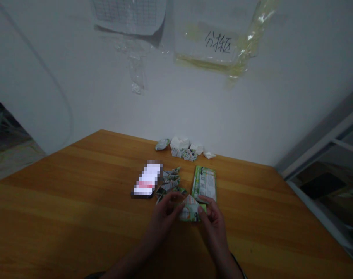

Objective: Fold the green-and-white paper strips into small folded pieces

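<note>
- Where the wooden table (63, 217) meets the white wall (176, 104), well beyond the grip, crumpled paper scraps (180, 147) lie in a loose heap.
- High above the grip, a taped plastic sleeve (214, 42) bears handwritten 分拣 ("sorting").
- Left of the grip: a phone (146, 179), its screen blurred.
- Just beyond the grip: small folded paper pieces (170, 182) in a row, and a green printed leaflet (204, 183), its print too small to read.
- At the grip: the left hand (165, 215) and right hand (213, 221) pinch a folded green-and-white paper (191, 209) between fingers and thumbs, nearly closed.
- Risk: a loosened pinch could let the fold spring open; a careless elbow or wrist could scatter the nearby pieces.
</note>
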`<state>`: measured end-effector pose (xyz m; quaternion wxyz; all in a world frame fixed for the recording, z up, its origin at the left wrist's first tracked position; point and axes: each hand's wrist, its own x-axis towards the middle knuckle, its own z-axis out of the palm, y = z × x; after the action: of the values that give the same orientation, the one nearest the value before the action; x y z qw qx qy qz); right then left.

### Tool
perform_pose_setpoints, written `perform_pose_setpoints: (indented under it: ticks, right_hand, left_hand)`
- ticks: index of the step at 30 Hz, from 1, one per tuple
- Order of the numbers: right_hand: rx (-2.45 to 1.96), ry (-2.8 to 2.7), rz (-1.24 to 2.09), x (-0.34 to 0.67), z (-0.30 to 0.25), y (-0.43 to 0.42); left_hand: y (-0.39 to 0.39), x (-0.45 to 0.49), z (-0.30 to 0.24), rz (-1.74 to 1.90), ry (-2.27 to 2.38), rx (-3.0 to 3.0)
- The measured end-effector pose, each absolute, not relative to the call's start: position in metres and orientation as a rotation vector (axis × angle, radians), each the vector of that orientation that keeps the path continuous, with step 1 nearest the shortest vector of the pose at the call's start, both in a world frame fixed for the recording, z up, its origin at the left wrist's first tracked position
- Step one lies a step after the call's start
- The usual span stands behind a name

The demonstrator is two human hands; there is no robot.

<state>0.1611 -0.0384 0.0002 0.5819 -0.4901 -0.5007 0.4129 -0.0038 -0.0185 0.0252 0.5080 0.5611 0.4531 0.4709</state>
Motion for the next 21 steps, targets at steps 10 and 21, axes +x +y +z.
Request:
perform_pose_setpoints:
  ticks: [10, 21]
  right_hand:
    - [-1.15, -1.235, 1.137, 0.173, 0.009, -0.033]
    - [-1.312, -1.444, 0.679, 0.174, 0.014, -0.042]
  left_hand:
    - [-0.015, -0.007, 0.028, 1.108, 1.072, 1.379]
    - [-0.015, -0.011, 0.014, 1.174, 1.214, 1.942]
